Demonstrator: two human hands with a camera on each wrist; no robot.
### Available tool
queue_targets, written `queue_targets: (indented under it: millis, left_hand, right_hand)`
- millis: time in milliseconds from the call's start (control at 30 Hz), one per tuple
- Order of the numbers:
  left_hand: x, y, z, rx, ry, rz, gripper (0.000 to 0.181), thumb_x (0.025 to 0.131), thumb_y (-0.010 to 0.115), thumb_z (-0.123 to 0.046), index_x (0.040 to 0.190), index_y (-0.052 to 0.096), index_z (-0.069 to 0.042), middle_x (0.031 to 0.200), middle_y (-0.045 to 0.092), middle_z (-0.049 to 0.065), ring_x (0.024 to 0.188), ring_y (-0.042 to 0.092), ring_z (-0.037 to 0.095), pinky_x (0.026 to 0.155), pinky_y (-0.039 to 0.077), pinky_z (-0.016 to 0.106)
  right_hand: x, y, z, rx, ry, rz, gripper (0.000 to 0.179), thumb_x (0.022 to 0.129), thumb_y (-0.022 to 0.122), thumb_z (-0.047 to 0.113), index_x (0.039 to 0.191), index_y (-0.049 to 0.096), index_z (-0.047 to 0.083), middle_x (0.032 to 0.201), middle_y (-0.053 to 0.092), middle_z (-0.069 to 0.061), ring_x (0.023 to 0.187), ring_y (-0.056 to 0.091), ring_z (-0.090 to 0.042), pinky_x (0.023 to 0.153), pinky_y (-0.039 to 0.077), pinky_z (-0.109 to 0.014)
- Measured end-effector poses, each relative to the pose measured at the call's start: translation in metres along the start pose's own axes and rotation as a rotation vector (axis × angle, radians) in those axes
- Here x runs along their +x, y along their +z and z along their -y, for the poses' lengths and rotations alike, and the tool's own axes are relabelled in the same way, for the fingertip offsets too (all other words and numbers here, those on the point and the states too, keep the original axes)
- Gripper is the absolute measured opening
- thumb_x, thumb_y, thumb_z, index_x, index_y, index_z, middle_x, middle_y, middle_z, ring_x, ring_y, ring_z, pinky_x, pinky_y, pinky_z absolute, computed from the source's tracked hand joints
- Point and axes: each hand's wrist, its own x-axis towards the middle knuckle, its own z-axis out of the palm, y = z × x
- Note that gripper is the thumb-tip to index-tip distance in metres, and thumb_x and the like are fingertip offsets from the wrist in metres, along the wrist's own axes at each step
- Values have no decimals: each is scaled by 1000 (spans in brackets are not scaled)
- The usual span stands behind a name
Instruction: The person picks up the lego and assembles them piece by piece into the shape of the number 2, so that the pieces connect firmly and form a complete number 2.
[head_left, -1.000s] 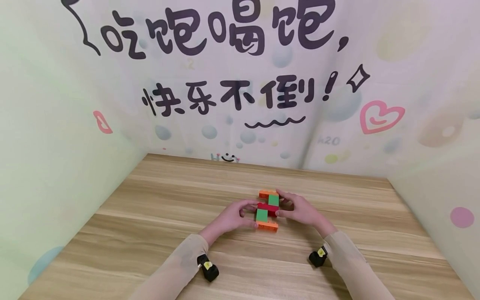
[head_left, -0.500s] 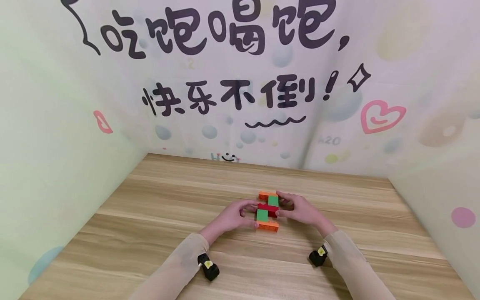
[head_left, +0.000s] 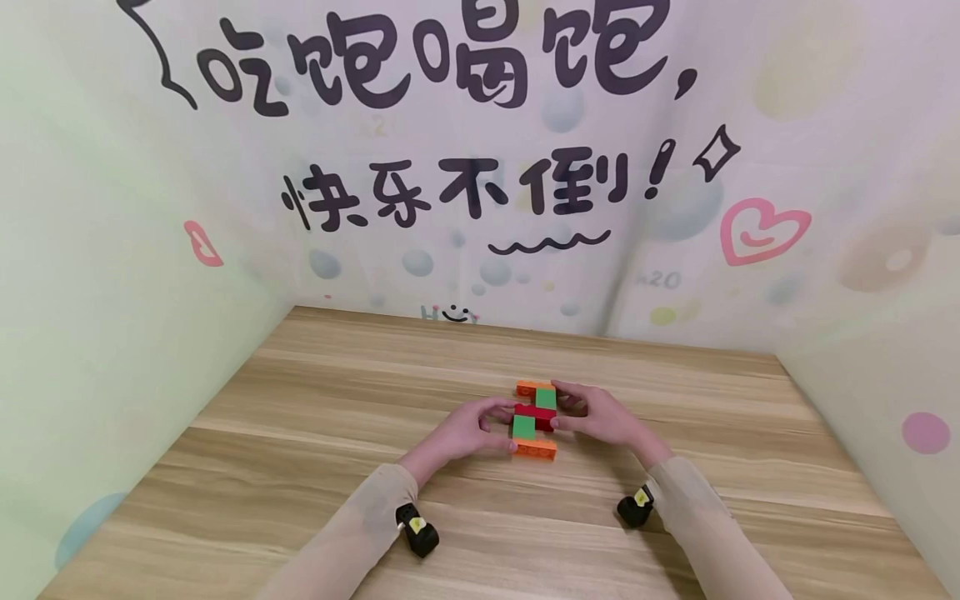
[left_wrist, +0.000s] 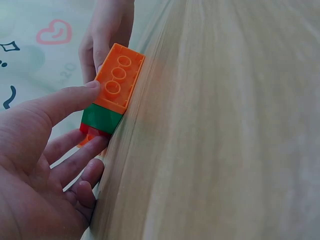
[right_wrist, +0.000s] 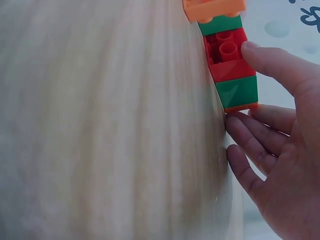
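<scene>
Toy building bricks, joined in a zigzag, lie on the wooden table between the hands. From near to far run an orange brick [head_left: 537,451], a green brick [head_left: 524,427], a red brick [head_left: 545,420], another green brick [head_left: 546,398] and another orange brick [head_left: 528,388]. My left hand [head_left: 465,431] grips the near part, its thumb on the orange brick [left_wrist: 125,82] and fingertips by the red one. From the other side my right hand [head_left: 606,418] holds the far part. Its thumb presses the red brick [right_wrist: 232,69]; its fingers reach round the far green brick [right_wrist: 237,93].
The wood-grained table [head_left: 315,392] stretches around both arms. A white printed backdrop [head_left: 420,275] stands along its back, with pale walls at both sides. Small black wrist cameras [head_left: 420,537] hang under the sleeves.
</scene>
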Motion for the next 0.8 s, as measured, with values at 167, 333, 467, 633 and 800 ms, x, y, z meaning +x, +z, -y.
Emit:
queue_targets:
  millis: [167,333,467,633,800]
  left_hand:
    - [1,0,2,-4,-2,0,62,81,83,-26,137,57,-20,127,68,8,92,56,17,80,45,28]
    - [1,0,3,-3,-6,5,62,81,82,-27,138,57,-21,127,67,8,92,55,15,81,45,28]
    - [1,0,2,-1,-12,11,63,82,81,-29,139,56,-22,128,67,6,94,57,16,83,47,29]
    - [-2,-2,4,5,23,13,64,83,81,-27,140,55,-20,129,67,7,103,59,20,86,47,31]
    - [-10,-9,8,25,71,0,64,85,78,-27,143,51,-17,133,64,7,112,58,26,90,47,36]
  right_hand:
    - [0,0,3,0,2,-1,74,91,71,35,149,39,1,136,60,-19,116,61,-32,96,53,-47]
    - [-1,-1,3,-4,2,2,74,91,71,34,150,39,1,136,59,-19,117,61,-31,96,53,-47]
    - [-1,-2,3,-8,7,0,74,91,71,34,150,39,1,136,59,-19,117,60,-32,97,53,-47]
    - [-3,-1,6,-37,13,-1,77,91,71,34,150,36,-1,136,59,-19,116,61,-31,97,53,-46]
    - [-9,0,11,-47,-18,-20,83,91,71,34,153,29,0,144,52,-21,120,59,-34,99,51,-49]
